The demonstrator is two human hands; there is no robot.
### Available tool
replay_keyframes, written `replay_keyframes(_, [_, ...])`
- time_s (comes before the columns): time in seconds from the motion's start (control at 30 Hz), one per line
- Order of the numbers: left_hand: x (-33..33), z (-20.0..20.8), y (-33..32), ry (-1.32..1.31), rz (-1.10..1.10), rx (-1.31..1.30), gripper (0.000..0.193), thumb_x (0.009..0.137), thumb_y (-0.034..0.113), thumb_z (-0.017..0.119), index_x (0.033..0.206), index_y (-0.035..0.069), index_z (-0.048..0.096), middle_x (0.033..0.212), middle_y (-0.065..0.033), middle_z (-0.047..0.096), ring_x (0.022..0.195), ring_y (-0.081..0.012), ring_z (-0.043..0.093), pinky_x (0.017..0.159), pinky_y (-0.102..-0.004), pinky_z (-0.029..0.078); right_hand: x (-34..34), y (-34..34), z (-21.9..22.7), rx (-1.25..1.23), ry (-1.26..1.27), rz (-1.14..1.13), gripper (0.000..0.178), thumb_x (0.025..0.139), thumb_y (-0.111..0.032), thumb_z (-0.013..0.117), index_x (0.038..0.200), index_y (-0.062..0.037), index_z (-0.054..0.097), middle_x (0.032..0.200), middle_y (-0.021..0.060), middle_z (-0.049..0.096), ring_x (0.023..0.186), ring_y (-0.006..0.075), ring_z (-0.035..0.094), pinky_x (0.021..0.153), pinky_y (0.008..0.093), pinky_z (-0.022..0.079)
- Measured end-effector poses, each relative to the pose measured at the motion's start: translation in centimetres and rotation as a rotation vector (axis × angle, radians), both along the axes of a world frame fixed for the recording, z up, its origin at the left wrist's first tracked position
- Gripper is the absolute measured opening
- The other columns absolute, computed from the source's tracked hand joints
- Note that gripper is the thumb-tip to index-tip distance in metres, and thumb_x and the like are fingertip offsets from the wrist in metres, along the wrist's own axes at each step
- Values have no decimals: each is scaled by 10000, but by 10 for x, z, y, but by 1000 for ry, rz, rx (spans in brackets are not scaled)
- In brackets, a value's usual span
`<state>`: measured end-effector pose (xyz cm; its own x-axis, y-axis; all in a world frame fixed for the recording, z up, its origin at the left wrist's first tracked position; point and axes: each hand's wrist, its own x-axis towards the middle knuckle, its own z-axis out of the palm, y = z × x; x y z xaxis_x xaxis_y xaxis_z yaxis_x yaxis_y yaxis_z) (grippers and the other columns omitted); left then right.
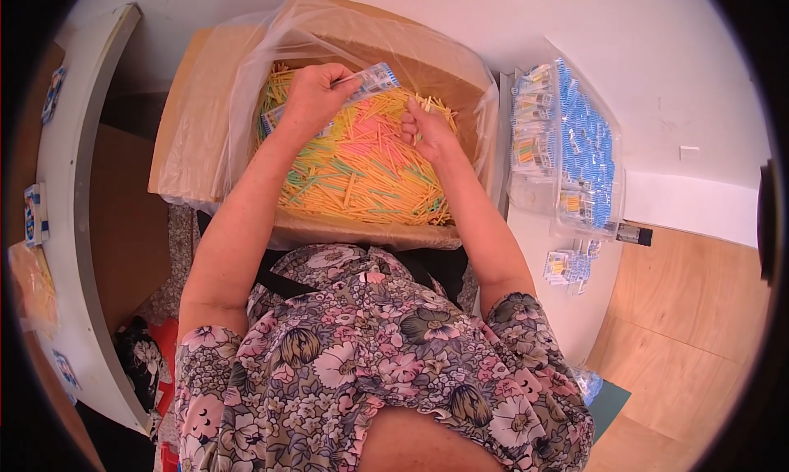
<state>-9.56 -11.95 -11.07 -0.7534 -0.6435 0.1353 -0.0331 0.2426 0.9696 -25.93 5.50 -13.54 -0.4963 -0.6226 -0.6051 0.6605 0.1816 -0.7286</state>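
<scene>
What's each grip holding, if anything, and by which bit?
The left grip holds a clear packet left of its free right end. I can't tell if the right grip holds anything.

Dark floral cloth sits beside a red item at lower left; at right, 1 green panel overlaps pale wooden boards

**A packing corner, likely in a workshop**

We seem to be in a small packing workshop, though we cannot rule out a home. What tells us is the bulk: a large plastic-lined carton of loose coloured sticks, a clear tub crowded with blue-and-clear packets, and a white worktable against a plain wall.
</scene>
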Motion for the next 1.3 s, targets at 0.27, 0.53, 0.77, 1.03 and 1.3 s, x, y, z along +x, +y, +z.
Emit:
replay_keyframes(0.27, [-2, -3, 0, -35, -47, 18, 187, 822, 173, 657, 871, -7, 671, 669, -18, 617, 602, -63, 508, 559, -250, 422, -20, -37, 1, 162, 155, -77, 235, 881, -224, 629, 744, -104, 480, 613, -4, 430, 476, 92, 373, 471, 294, 387])
replay_keyframes(0.53, [12, 24, 9, 9, -414, 553, 190, 811, 152, 666, 909, -10, 681, 754, 18, 640, 668, -71, 548, 622, -255, 461, 20, -27, 57, -291, -57, -203, 322, 949, -284, 461, 698, -84, 452, 726, 109, 556, 640, 234, 533, 671, 431, 490])
replay_keyframes(0.77, [11, 23, 23, -156, -960, 381, 180, 792, 156, 697, 921, 32, 698, 787, 22, 641, 746, -63, 558, 688, -237, 456, 65, -23, 62, -331, -43, -5, 395, 938, -308, 406, 678, -30, 512, 999, 206, 631, 879, 245, 602, 801, 363, 474])
replay_keyframes(1.03, [13, 24, 21, -211, -888, 409, 153, 783, 148, 705, 847, 10, 694, 891, 3, 666, 818, -74, 539, 819, -253, 421, 85, -14, 88, -318, 312, -12, 311, 883, -265, 474, 907, 10, 617, 1136, 169, 580, 1036, 214, 541, 916, 322, 400])
replay_keyframes(1.3, [14, 27, 24, -98, -897, 505, 183, 760, 131, 730, 898, 13, 710, 883, 7, 641, 867, -83, 554, 803, -264, 437, 61, -3, 32, 68, 1771, 422, 366, 821, -324, 581, 1148, -157, 587, 1420, 238, 315, 1285, 388, 355, 1035, 392, 314])
